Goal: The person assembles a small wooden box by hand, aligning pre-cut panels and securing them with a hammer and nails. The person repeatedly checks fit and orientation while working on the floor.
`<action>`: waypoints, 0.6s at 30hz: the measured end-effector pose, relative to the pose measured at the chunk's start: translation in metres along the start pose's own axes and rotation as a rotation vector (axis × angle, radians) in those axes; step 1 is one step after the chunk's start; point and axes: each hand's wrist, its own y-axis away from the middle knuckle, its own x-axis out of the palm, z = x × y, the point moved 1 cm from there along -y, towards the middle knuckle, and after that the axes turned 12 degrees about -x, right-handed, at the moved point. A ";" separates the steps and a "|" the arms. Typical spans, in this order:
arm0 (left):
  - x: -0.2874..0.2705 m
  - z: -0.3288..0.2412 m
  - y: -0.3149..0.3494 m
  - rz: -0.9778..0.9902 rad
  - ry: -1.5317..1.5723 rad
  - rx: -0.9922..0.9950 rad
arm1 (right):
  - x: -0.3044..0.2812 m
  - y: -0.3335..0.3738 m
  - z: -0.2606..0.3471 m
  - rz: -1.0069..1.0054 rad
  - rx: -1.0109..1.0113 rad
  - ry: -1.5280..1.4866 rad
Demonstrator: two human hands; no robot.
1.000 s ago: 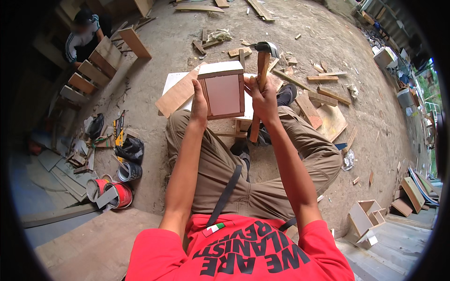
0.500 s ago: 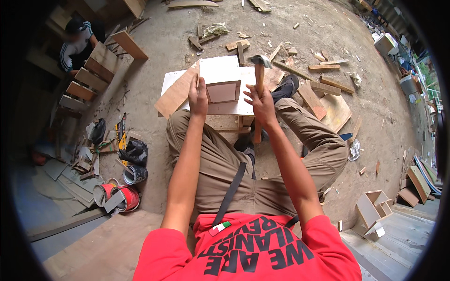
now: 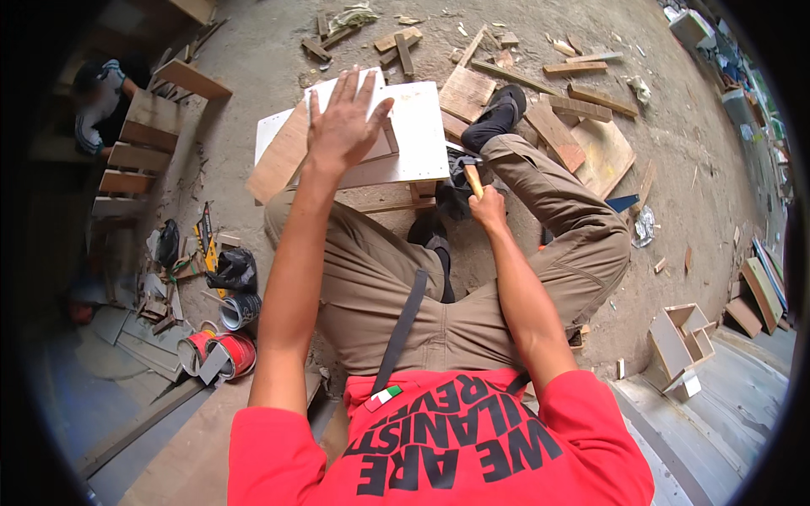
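The left hand [image 3: 344,126], fingers spread wide, is resting on a white-topped, brown-framed wooden box [image 3: 381,145], which is sitting beneath it on a low white desk [image 3: 422,126]; the right hand [image 3: 488,208] is gripping a wooden-handled, dark-headed hammer [image 3: 473,179].

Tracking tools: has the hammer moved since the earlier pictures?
Yes, toward the red shirt: the hammer now shows beside the near right corner of the white board.

Brown-edged, white-topped box [image 3: 381,148], partly covered, sits left and far; wooden-handled hammer [image 3: 474,179], right and nearer, head pointing far.
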 end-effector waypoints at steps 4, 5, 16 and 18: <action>0.006 0.005 0.000 -0.031 -0.042 0.009 | 0.015 0.005 0.002 0.083 0.079 0.024; 0.009 0.007 0.002 -0.042 -0.035 0.000 | 0.016 0.009 0.001 0.106 0.098 0.035; 0.013 0.002 0.003 -0.191 -0.020 -0.007 | 0.024 0.011 -0.025 -0.220 0.122 0.000; 0.014 0.001 0.004 -0.193 0.023 -0.005 | 0.025 0.011 -0.033 -0.203 0.148 0.040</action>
